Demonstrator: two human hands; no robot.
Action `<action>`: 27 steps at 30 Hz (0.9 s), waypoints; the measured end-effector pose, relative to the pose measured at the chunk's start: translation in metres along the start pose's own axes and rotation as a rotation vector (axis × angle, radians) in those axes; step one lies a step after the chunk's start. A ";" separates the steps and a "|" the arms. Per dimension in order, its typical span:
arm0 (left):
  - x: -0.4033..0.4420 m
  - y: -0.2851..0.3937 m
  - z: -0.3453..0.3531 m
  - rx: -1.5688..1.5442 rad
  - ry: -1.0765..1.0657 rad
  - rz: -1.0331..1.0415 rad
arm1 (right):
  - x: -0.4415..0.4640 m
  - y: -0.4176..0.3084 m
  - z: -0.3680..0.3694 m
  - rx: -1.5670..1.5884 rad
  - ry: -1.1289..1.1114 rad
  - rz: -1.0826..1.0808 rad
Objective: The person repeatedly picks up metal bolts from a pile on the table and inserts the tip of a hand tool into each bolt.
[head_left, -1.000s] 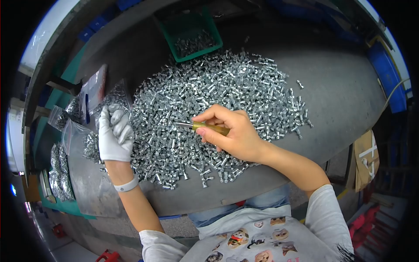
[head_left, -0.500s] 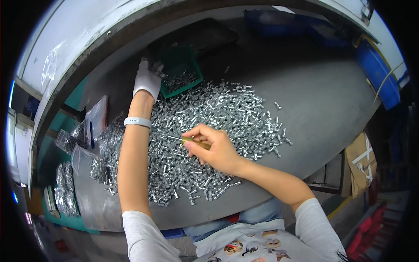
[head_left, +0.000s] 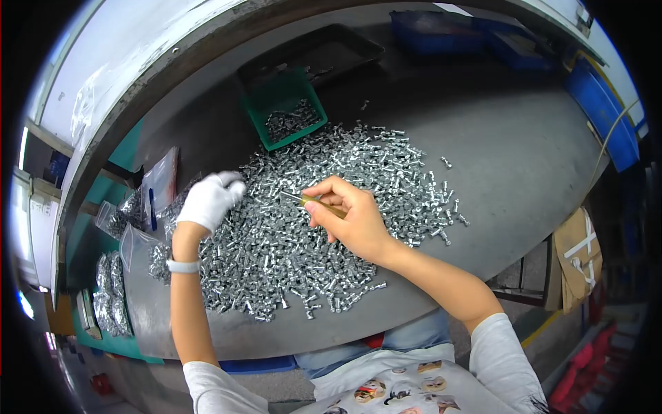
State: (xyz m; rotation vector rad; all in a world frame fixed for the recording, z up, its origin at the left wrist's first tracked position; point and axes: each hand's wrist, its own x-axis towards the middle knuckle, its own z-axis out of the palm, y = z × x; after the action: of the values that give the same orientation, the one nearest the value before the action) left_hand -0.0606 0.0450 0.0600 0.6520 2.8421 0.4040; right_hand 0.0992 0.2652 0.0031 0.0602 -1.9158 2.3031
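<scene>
A wide heap of small shiny metal fittings (head_left: pixel 324 241) covers the middle of the table. Over the heap, my bare right hand (head_left: pixel 355 217) is closed around a small screwdriver-like tool (head_left: pixel 323 206) with a yellowish handle, its thin metal shaft pointing left. My left hand (head_left: pixel 209 201), in a white glove, hovers at the heap's left edge. Its fingers are bent and smeared by motion, so whether they hold a fitting is hidden. Beyond the heap stands a green bin (head_left: pixel 276 143) with some fittings inside.
Plastic bags of fittings (head_left: pixel 110 293) lie on the left, with a blue pen (head_left: pixel 152 210) near them. A black tray (head_left: pixel 345 50) and blue bins (head_left: pixel 434 40) stand at the back. To the right are another blue bin (head_left: pixel 607 114) and a cardboard box (head_left: pixel 578 259).
My left hand has come back from beside the green bin to the heap's left edge. My right hand keeps its hold on the tool, almost in place.
</scene>
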 end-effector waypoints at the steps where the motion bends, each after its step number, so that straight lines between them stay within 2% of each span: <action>1: -0.009 -0.004 0.008 0.069 0.045 0.070 | 0.000 0.002 0.001 0.009 -0.005 0.002; 3: -0.020 -0.015 0.030 0.134 0.214 0.185 | 0.000 0.010 0.002 -0.020 -0.003 -0.005; 6: -0.033 -0.013 0.041 0.203 0.284 0.116 | -0.001 0.012 0.004 -0.039 -0.001 -0.001; 7: -0.035 -0.015 0.044 0.234 0.348 0.167 | 0.000 0.012 0.005 -0.038 -0.003 0.012; 10: -0.039 -0.021 0.050 0.143 0.426 0.191 | 0.000 0.015 0.005 -0.048 -0.006 0.019; 13: -0.043 -0.016 0.052 -0.164 0.517 0.257 | 0.000 0.017 0.003 -0.105 -0.008 0.035; 16: -0.056 0.009 0.044 -0.326 0.376 0.333 | -0.001 0.015 0.003 -0.187 -0.051 -0.018; 17: -0.059 0.018 0.043 -0.326 0.360 0.397 | -0.002 0.012 0.005 -0.212 -0.024 -0.063; 20: -0.066 0.031 0.040 -0.381 0.275 0.422 | -0.004 0.008 0.007 -0.399 -0.012 -0.267; 21: -0.064 0.028 0.045 -0.435 0.262 0.489 | -0.004 0.008 0.008 -0.390 0.001 -0.251; 24: -0.064 0.030 0.049 -0.505 0.234 0.444 | -0.003 0.012 0.009 -0.389 0.018 -0.282; 27: -0.063 0.031 0.049 -0.353 0.294 0.479 | -0.001 0.012 0.008 -0.423 0.005 -0.369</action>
State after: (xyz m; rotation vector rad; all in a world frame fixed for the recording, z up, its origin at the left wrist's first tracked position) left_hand 0.0200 0.0546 0.0315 1.2811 2.7298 1.1296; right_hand 0.0981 0.2550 -0.0068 0.3278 -2.1325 1.6370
